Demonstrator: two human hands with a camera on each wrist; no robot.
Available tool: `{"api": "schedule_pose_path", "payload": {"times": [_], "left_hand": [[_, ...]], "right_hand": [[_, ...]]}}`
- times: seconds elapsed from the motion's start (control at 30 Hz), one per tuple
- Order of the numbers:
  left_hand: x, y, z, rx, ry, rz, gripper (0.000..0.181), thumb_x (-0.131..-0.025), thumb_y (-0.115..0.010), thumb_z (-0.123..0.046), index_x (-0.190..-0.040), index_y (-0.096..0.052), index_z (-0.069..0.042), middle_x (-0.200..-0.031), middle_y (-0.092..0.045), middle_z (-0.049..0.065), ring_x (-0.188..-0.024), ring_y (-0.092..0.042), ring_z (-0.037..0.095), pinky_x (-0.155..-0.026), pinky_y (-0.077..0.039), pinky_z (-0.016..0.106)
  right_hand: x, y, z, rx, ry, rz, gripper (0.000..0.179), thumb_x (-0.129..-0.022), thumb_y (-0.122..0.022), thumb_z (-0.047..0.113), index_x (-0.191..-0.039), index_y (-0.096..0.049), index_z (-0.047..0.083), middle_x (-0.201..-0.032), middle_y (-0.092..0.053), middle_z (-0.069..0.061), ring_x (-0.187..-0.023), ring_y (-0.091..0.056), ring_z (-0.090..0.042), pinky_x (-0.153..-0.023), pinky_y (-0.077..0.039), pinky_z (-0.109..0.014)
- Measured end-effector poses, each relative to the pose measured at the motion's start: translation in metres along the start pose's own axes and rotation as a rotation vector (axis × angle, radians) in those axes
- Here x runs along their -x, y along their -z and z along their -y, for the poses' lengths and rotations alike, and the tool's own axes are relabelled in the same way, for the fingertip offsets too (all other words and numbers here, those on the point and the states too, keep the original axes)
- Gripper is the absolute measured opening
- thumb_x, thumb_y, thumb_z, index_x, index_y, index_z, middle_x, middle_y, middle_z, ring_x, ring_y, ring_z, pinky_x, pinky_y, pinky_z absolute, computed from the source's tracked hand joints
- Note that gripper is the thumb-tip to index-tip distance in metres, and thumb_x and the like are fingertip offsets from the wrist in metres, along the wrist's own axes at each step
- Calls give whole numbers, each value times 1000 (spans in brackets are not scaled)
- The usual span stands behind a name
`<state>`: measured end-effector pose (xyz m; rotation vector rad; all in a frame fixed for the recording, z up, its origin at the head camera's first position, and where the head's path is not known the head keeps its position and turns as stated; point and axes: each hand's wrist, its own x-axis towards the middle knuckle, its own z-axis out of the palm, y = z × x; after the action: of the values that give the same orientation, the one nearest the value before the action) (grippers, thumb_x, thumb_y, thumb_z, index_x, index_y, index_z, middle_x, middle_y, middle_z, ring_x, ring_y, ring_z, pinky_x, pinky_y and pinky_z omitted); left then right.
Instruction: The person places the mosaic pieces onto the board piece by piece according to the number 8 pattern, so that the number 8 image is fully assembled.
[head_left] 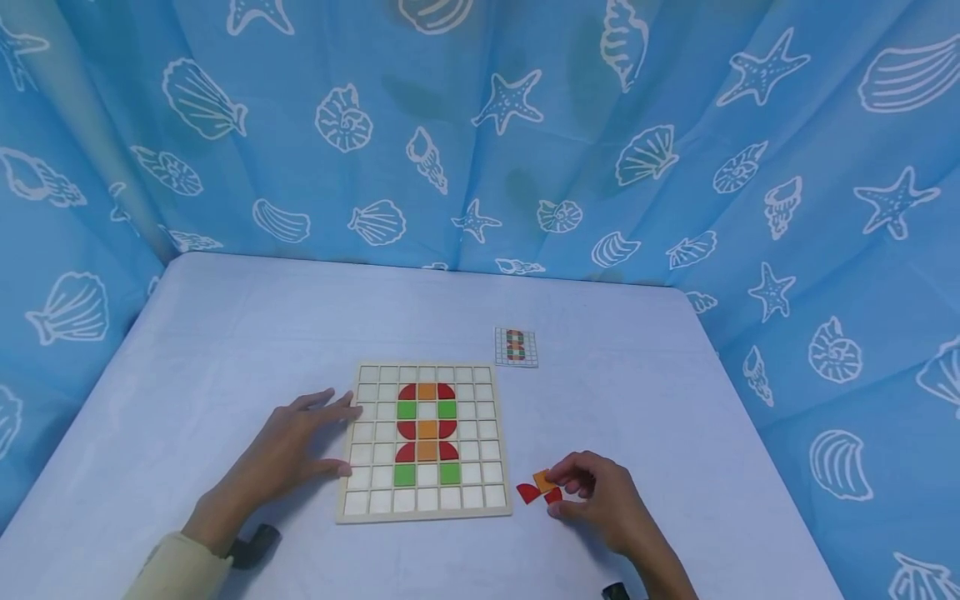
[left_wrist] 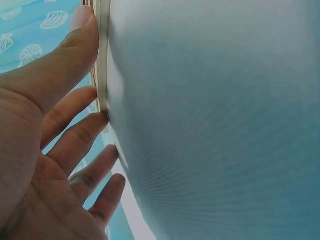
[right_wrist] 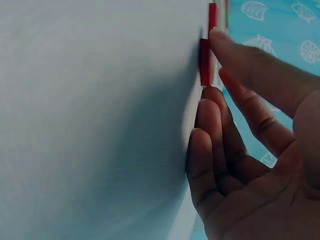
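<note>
A square wooden grid board (head_left: 347, 500) lies on the table, with red, orange and green tiles set in its middle columns. My left hand (head_left: 288, 446) is spread at the board's left edge; its thumb and fingertips touch the rim (left_wrist: 103, 55). To the right of the board, my right hand (head_left: 600, 500) pinches a red quarter-circle tile (head_left: 553, 495) between thumb and index finger, low over the table. The index fingertip is by an orange square tile (head_left: 543, 480). Another red quarter-circle tile (head_left: 528, 493) lies just left of it. In the right wrist view red tile edges (right_wrist: 205, 62) show by the thumb.
Behind the board's far right corner lies a small pattern card (head_left: 516, 347) printed with a similar coloured design. A white cloth (head_left: 637, 375) covers the table. Blue curtains (head_left: 480, 167) with white shell prints hang at the back and sides.
</note>
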<state>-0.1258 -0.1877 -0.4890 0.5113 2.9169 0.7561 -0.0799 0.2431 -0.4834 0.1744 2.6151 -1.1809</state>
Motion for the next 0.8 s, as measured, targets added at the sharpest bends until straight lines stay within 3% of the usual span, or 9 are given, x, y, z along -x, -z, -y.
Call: {"api": "schedule_pose_path", "payload": {"times": [0.13,0.4,0.63,0.8], "left_hand": [[1,-1,0,-1,-6,-6,83,-73,-97,-36,-147,-64,-19,-158,-59,11,-147,-49,47,-111,-43,74],[1,-1,0,4,-10,-4,83,-73,-97,-36,-148,-64,-19,-157,-59,11,-147,-49,47,-110,-43,73],[1,1,0,-7,-6,-1,84,-73,-97,-36,-148,-64,-19,-158,-59,11,-147,-49,47,-111,-43,73],[1,0,0,-5,-8,-5,84,-73,-97,-36,-148,-64,-19,-157,-59,12,-147,-49,47,-111,-43,73]], "right_hand": [[3,-2,1,22,32,-5,34,-74,-95,3,-98,-74,16,-91,-70,1,-81,-59,-15,-70,-52,-19],[7,-1,8,127,-47,6,27,-76,-95,9,-87,-73,19,-80,-61,1,-76,-56,-16,-64,-48,-22],[9,-12,27,-41,62,-9,23,-84,-89,5,-95,-75,18,-83,-68,2,-74,-62,-15,-68,-55,-21],[8,-37,51,-60,150,54,20,-86,-89,12,-96,-76,24,-83,-70,5,-74,-63,-14,-67,-56,-21]]}}
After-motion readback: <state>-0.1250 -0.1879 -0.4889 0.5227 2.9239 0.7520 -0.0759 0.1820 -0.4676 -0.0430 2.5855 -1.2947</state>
